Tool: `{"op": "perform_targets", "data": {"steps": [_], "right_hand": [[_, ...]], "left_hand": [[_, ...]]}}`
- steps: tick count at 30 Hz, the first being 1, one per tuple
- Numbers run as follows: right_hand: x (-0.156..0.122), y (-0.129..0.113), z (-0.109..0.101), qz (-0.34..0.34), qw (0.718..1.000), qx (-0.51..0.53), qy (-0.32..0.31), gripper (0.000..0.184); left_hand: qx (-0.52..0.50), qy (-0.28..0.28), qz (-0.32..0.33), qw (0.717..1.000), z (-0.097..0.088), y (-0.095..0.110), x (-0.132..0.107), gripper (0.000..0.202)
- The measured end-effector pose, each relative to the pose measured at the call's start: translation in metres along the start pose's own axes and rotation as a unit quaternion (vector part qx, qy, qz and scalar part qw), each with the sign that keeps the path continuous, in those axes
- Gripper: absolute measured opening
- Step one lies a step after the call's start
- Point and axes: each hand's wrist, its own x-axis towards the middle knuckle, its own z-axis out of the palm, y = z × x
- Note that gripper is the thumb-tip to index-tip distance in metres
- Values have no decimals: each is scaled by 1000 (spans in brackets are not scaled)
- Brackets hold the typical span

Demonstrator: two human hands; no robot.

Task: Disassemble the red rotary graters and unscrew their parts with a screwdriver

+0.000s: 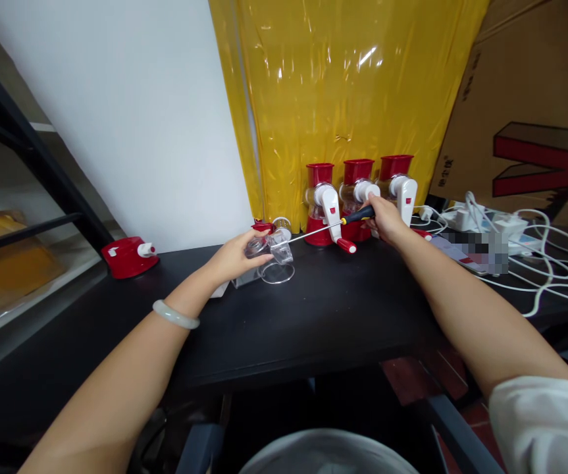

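My left hand (238, 255) is closed around a clear plastic grater body (280, 249) above the black table. In my right hand (384, 217) is a screwdriver (357, 215) with a black and yellow handle, pointing left. Its shaft reaches to the clear body, but I cannot tell whether the tip sits on a screw. Beneath the clear body lies a clear ring (278, 273). Just behind my left hand are a white round part (282, 227) and a bit of red plastic (262, 226), partly hidden.
Red-and-white rotary graters (320, 204) with cranks stand along the back, close to my right hand. A red base (130, 257) sits at the left. White cables and plugs (511, 227) cover the right side. Behind are yellow film (362, 85) and a cardboard box (525, 85).
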Motion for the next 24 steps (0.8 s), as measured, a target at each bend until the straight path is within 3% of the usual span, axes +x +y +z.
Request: {"op": "perform_targets", "data": {"steps": [5, 9, 14, 18, 24], "right_hand": [[-6, -6, 3, 6, 998, 64, -1, 23], [-6, -6, 3, 26, 993, 116, -23, 22], [0, 0, 1, 11, 998, 59, -17, 46], [-1, 0, 2, -9, 999, 38, -15, 34], [-8, -6, 2, 51, 989, 135, -31, 25]], "left_hand": [[-8, -1, 8, 1000, -1, 2, -1, 55], [-3, 0, 0, 1000, -1, 2, -1, 55], [-4, -1, 7, 1000, -1, 2, -1, 55], [1, 1, 6, 1000, -1, 2, 0, 56], [0, 2, 11, 1000, -1, 2, 0, 56]]}}
